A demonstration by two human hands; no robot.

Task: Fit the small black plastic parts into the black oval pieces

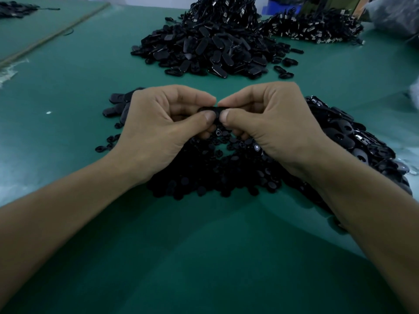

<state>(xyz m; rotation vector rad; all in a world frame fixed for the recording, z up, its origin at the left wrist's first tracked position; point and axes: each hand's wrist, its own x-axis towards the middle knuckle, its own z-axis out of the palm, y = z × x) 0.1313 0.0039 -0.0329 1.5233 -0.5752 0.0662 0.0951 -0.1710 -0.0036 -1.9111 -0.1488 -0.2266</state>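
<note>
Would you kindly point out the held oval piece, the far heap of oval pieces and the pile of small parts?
held oval piece (213, 109): head view, its visible top edge.
far heap of oval pieces (204, 48): head view, heap's middle.
pile of small parts (204, 175): head view, pile's middle.

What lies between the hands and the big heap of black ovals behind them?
Nothing: the head view shows only a bare strip of green mat between the heap and the left hand and right hand, which pinch one oval piece.
</note>
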